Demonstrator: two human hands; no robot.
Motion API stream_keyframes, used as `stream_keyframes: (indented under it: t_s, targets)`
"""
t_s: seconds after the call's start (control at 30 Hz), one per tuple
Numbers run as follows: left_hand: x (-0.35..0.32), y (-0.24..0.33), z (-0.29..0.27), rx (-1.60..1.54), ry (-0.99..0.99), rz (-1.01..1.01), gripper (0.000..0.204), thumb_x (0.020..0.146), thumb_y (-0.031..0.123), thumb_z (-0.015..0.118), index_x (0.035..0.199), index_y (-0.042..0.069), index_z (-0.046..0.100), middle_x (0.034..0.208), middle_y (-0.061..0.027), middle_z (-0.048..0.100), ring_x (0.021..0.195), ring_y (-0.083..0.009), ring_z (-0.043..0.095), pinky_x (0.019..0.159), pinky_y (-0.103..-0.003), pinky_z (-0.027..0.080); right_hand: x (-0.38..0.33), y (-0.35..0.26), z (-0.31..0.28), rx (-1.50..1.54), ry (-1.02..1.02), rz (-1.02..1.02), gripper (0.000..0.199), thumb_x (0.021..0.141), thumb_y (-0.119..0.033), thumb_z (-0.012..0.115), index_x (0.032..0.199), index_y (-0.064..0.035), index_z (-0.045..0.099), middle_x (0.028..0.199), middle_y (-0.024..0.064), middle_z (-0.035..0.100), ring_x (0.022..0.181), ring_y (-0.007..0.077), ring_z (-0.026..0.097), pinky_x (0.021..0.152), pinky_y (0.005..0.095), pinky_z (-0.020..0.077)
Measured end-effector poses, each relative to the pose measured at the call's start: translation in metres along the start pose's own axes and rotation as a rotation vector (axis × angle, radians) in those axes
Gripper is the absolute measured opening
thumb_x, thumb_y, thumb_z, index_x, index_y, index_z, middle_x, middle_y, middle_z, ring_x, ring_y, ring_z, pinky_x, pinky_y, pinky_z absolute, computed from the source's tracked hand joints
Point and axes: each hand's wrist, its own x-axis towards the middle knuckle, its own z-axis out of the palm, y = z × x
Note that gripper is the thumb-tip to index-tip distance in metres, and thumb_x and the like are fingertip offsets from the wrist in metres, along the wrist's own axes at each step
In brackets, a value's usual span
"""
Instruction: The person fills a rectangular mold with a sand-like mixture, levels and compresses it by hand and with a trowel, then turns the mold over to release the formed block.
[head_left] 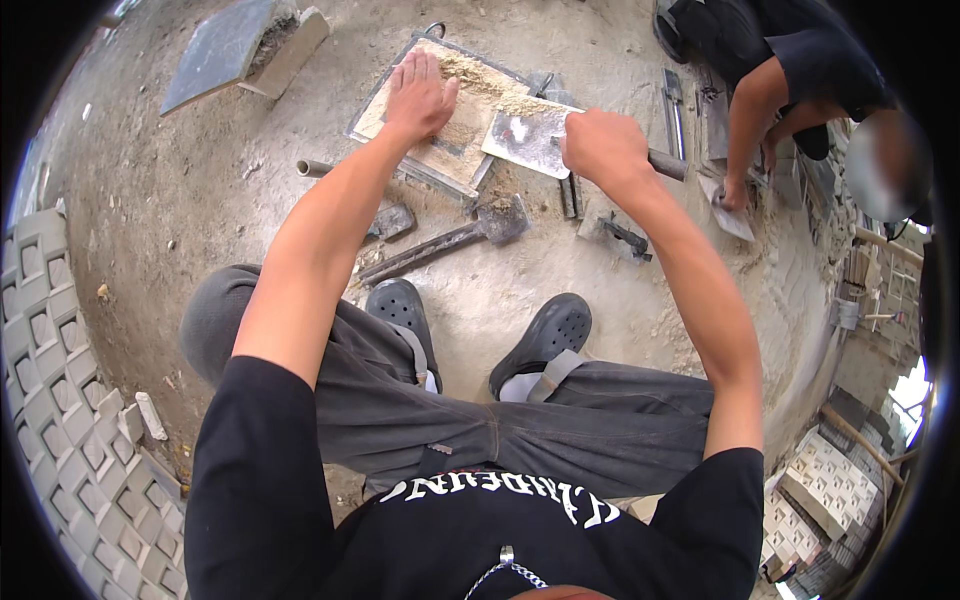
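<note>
My left hand [420,98] lies with its fingers stretched out on the pale, sandy fill of a square metal-edged mould [440,182] on the ground. My right hand [605,147] is closed around the handle of a trowel, hiding most of the grip. The trowel's flat, powder-smeared metal blade [522,138] reaches over the mould's right side. Crumbly beige mix [470,72] is heaped along the far part of the mould and on the blade's far edge. Past my right hand a brown rod end [667,165] sticks out.
A long-handled hammer [500,218] and a dusty metal block [392,220] lie nearer me, beside a pipe end [313,168]. A clamp-like metal piece [625,238] lies right. Another person [755,100] works at the far right. Patterned blocks [60,370] line the left; a slab [220,55] leans far left.
</note>
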Motion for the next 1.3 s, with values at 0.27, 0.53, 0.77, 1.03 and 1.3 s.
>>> stream_keyframes:
  t_s: [0.27,0.53,0.77,1.03,1.3]
  targets:
    - [0.036,0.017,0.006,-0.006,-0.055,0.32,0.065,0.102,0.042,0.028,0.151,0.0,0.025,0.159,-0.0201,0.02,0.149,-0.032,0.016,0.122,-0.042,0.014,0.007,-0.016,-0.032,-0.102,0.068,0.053,0.016,0.086,-0.011,0.061,0.089,-0.011,0.076,0.092,0.0086,0.074,0.085,0.0255,0.073,0.067,0.0373,0.0572]
    - [0.01,0.036,0.005,0.155,-0.042,0.608,0.063,0.102,0.039,0.024,0.155,0.006,0.016,0.162,-0.0139,0.015,0.15,-0.0275,0.013,0.123,-0.039,0.008,0.002,0.001,-0.035,-0.115,-0.007,0.143,0.015,0.086,-0.011,0.064,0.094,-0.0118,0.076,0.096,0.0077,0.075,0.089,0.0253,0.073,0.068,0.0354,0.0572]
    - [-0.017,0.058,-0.024,0.282,-0.383,1.059,0.068,0.101,0.05,0.016,0.157,0.013,0.008,0.163,-0.0075,0.011,0.15,-0.0243,0.009,0.123,-0.04,0.007,-0.017,0.04,-0.001,-0.009,0.008,0.293,0.021,0.087,-0.01,0.057,0.098,-0.0083,0.075,0.099,0.0143,0.073,0.092,0.0314,0.072,0.072,0.0408,0.0574]
    - [0.004,0.03,-0.023,0.379,-0.176,0.701,0.064,0.103,0.05,0.017,0.157,0.016,0.01,0.163,-0.006,0.009,0.151,-0.0207,0.005,0.123,-0.039,0.002,-0.032,0.059,0.008,0.073,0.025,0.34,0.023,0.086,-0.015,0.056,0.097,-0.0047,0.074,0.097,0.0185,0.072,0.09,0.036,0.071,0.074,0.0451,0.0563]
    - [0.035,0.043,0.007,0.294,-0.24,0.258,0.074,0.101,0.058,0.012,0.156,0.009,0.007,0.163,-0.0109,0.008,0.151,-0.0258,0.004,0.123,-0.042,0.004,-0.028,0.056,0.004,0.189,0.084,0.317,0.034,0.09,-0.034,0.061,0.098,-0.0038,0.072,0.095,0.0211,0.071,0.092,0.0386,0.068,0.081,0.0477,0.0537]
